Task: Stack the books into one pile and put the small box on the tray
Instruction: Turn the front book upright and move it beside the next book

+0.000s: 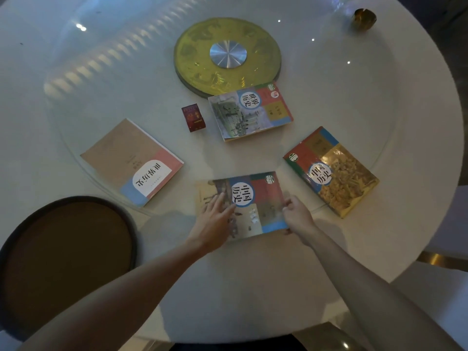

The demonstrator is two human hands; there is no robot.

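Observation:
Four books lie apart on a round white table. The nearest book has a red and blue cover; my left hand lies flat on its left part with fingers spread, and my right hand grips its right edge. A tan book lies to the left, a yellow-pictured book to the right, and a fourth book farther back. The small dark red box stands left of that far book. The round brown tray sits at the near left, nothing on it.
A glass turntable covers the table's middle, with a gold disc and metal hub at its centre. A small brass-coloured object stands at the far right. The table edge curves close to my body.

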